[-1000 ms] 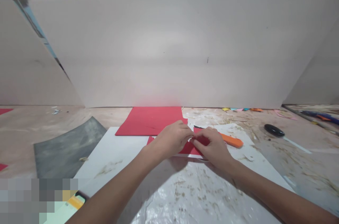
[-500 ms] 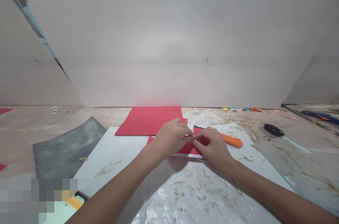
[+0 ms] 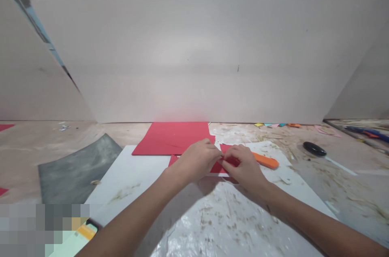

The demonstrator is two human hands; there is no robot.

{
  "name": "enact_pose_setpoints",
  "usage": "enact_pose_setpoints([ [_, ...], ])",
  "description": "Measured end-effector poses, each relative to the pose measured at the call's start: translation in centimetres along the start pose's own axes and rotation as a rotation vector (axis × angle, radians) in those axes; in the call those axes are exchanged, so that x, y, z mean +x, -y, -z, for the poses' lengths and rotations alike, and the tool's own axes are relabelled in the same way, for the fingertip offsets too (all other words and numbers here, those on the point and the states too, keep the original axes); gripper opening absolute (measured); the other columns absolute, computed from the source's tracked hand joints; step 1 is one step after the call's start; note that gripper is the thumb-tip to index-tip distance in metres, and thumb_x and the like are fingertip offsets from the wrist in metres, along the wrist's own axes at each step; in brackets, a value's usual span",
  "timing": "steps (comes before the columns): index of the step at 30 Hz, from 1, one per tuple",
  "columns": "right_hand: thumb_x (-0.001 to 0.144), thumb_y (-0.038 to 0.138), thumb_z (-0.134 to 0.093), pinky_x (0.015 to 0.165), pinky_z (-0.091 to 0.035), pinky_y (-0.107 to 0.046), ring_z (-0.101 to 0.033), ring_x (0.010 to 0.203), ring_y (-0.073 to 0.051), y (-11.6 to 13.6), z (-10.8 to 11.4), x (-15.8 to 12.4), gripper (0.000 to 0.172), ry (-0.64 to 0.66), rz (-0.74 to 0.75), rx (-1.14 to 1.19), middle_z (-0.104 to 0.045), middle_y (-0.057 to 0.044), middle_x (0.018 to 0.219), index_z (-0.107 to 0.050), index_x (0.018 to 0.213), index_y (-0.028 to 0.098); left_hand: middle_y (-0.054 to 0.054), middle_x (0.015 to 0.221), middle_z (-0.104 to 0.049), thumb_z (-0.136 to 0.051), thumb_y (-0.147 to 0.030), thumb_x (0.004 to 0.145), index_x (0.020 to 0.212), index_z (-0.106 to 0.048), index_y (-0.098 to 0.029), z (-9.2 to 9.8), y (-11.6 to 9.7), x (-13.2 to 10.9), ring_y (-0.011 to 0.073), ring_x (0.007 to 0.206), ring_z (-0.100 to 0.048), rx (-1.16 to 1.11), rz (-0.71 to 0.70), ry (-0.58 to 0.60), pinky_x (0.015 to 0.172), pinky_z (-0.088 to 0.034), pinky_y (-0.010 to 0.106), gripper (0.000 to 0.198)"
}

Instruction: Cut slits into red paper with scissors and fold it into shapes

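Note:
My left hand [image 3: 197, 159] and my right hand [image 3: 244, 168] meet over a small red piece [image 3: 217, 168] with a pale front edge, lying on the white board. Thumb and fingers of each hand are pinched together, tips nearly touching. Whatever sits between the fingertips is too small and hidden to name. Just right of my right fingers lies an orange-handled cutter [image 3: 266, 160], its front end hidden behind that hand. Behind my left hand a larger red sheet [image 3: 170, 139] rests flat, and a bit of red shows beside the left wrist.
A white board [image 3: 136, 172] lies under the work, with glossy, stained plastic in front. Grey sheet [image 3: 79, 172] at left, phone-like object [image 3: 86, 230] at lower left. Black oval-headed tool [image 3: 314, 149] at right. A tall white panel [image 3: 206, 54] stands behind; coloured scraps lie along its base.
My left hand has dipped slightly and its fingertips have closed up near the right ones. The small red piece has shifted a little. My right hand has barely moved.

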State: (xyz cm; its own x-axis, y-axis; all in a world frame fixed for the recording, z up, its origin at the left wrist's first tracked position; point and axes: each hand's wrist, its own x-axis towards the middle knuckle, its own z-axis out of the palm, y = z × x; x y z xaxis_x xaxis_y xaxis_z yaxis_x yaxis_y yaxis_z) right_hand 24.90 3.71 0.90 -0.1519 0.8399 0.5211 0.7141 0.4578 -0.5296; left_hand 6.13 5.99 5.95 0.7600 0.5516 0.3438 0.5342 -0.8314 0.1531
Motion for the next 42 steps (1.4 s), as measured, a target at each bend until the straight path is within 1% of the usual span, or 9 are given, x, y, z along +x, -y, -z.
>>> enact_pose_setpoints([
  [2,0.080,0.020,-0.059,0.076,-0.041,-0.040,-0.056,0.077,-0.021,0.05,0.01,0.00,0.013,-0.007,0.000,-0.005,-0.065,0.000,0.072,-0.060,0.067,0.023,0.002,0.076,-0.070,-0.053,-0.013,0.093,0.086,-0.072,-0.021,-0.06,0.03,-0.01,0.0178,0.077,-0.056,-0.018,0.006,-0.022,0.061,-0.043,0.026,0.022],
  [6,0.081,0.022,-0.059,0.076,-0.041,-0.040,-0.055,0.077,-0.021,0.09,-0.09,-0.01,0.014,-0.004,-0.009,0.006,-0.065,0.000,0.072,-0.061,0.067,0.023,0.001,0.085,-0.074,-0.061,-0.014,0.088,0.092,-0.073,-0.021,-0.26,0.17,-0.11,0.0182,0.080,-0.057,-0.055,0.030,-0.129,0.066,-0.046,0.027,0.015],
  [11,0.081,0.022,-0.059,0.076,-0.041,-0.040,-0.055,0.077,-0.022,0.15,-0.14,-0.06,0.014,-0.005,-0.009,0.009,-0.065,-0.001,0.072,-0.064,0.068,0.024,0.000,0.082,-0.074,-0.062,-0.011,0.086,0.086,-0.073,-0.021,-0.41,0.09,-0.15,0.0170,0.078,-0.058,-0.042,0.027,-0.219,0.068,-0.046,0.027,0.015],
  [17,0.081,0.021,-0.059,0.076,-0.041,-0.040,-0.054,0.078,-0.022,0.11,-0.01,-0.02,0.012,0.011,-0.008,0.002,-0.065,-0.001,0.074,-0.065,0.071,0.024,0.001,0.072,-0.070,-0.056,-0.012,0.090,0.079,-0.072,-0.021,-0.50,0.27,-0.08,0.0165,0.075,-0.056,-0.001,0.017,-0.175,0.064,-0.044,0.026,0.022],
  [21,0.080,0.020,-0.061,0.077,-0.041,-0.040,-0.054,0.081,-0.022,0.12,0.02,-0.05,0.011,-0.001,-0.011,0.011,-0.064,-0.001,0.075,-0.064,0.070,0.024,0.002,0.071,-0.067,-0.052,-0.016,0.094,0.083,-0.071,-0.022,-0.44,0.47,-0.11,0.0169,0.075,-0.056,0.001,0.010,-0.097,0.061,-0.042,0.025,0.023],
  [27,0.079,0.017,-0.061,0.076,-0.041,-0.039,-0.053,0.080,-0.022,0.31,0.00,-0.08,0.015,-0.022,-0.004,0.039,-0.062,-0.001,0.072,-0.059,0.066,0.023,0.001,0.067,-0.064,-0.051,-0.011,0.093,0.080,-0.069,-0.021,-0.24,0.21,-0.14,0.0177,0.073,-0.054,-0.017,0.008,-0.012,0.057,-0.040,0.025,0.024],
  [31,0.079,0.017,-0.061,0.075,-0.040,-0.039,-0.052,0.078,-0.022,0.37,0.02,-0.07,0.016,-0.018,-0.020,0.034,-0.061,0.000,0.069,-0.058,0.063,0.023,0.000,0.079,-0.071,-0.061,-0.015,0.088,0.090,-0.070,-0.021,-0.33,0.26,-0.12,0.0187,0.081,-0.055,-0.054,0.040,-0.089,0.064,-0.043,0.027,0.011],
  [34,0.079,0.019,-0.060,0.074,-0.040,-0.039,-0.053,0.078,-0.022,0.32,0.02,-0.08,0.015,-0.018,-0.022,0.029,-0.061,0.000,0.069,-0.059,0.065,0.023,-0.001,0.086,-0.074,-0.064,-0.013,0.085,0.093,-0.071,-0.021,-0.50,0.42,-0.14,0.0184,0.083,-0.055,-0.068,0.042,-0.171,0.068,-0.044,0.028,0.013],
  [42,0.081,0.020,-0.060,0.075,-0.040,-0.038,-0.054,0.078,-0.022,0.27,-0.16,-0.19,0.015,-0.017,0.011,0.018,-0.063,-0.001,0.072,-0.062,0.067,0.023,-0.001,0.074,-0.071,-0.064,-0.011,0.085,0.083,-0.073,-0.021,-0.65,0.49,-0.20,0.0172,0.078,-0.054,-0.060,0.054,-0.162,0.063,-0.042,0.025,0.014],
])
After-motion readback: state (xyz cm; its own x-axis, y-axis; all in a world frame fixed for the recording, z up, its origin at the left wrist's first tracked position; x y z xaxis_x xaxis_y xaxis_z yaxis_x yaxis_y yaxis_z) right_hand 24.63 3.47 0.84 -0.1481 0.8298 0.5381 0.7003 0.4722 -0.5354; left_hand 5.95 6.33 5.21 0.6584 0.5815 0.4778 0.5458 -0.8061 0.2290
